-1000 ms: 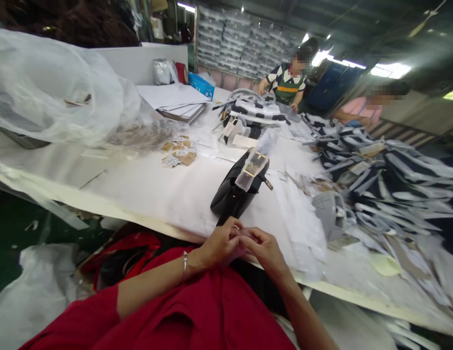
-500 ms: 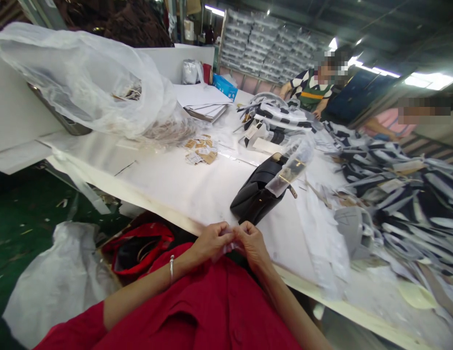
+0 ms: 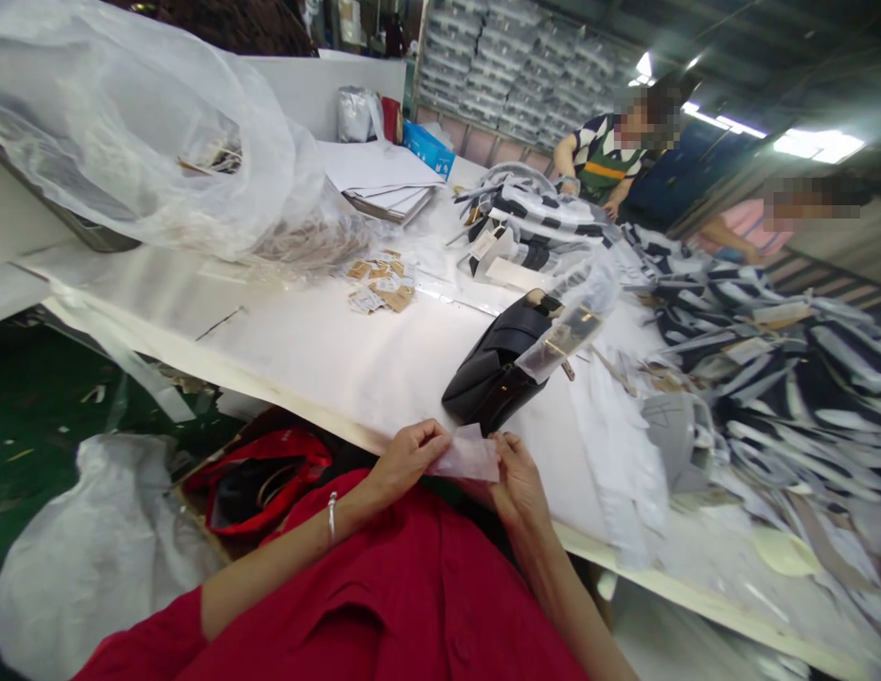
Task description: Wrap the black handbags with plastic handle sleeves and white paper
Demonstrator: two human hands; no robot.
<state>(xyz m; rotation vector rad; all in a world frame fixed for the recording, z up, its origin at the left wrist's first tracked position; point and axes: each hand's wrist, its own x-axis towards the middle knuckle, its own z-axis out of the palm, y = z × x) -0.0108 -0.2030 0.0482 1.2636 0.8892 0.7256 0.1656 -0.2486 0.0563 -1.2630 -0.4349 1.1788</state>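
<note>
Between my hands, at the front edge of the white table (image 3: 298,364), a small piece of thin translucent wrapping sheet (image 3: 469,456) is stretched out. My left hand (image 3: 404,461) pinches its left end between thumb and fingers. Its right end is pinched in my right hand (image 3: 518,473). Just beyond my fingers a black handbag (image 3: 493,364) stands tilted on the table. Clear plastic wrap (image 3: 559,345) covers the bag's handle and gold-coloured hardware.
Left lies a large clear plastic bag (image 3: 270,180) of stringed tags, beside small brown tags (image 3: 379,282). Black-and-white striped bags (image 3: 801,378) are heaped right. Two people stand across the table, one in a striped top (image 3: 603,170). A red bag (image 3: 270,482) sits below the edge.
My hands have moved apart, my right hand going rightward, and the crumpled sheet between them is now spread flat. The view has shifted slightly.
</note>
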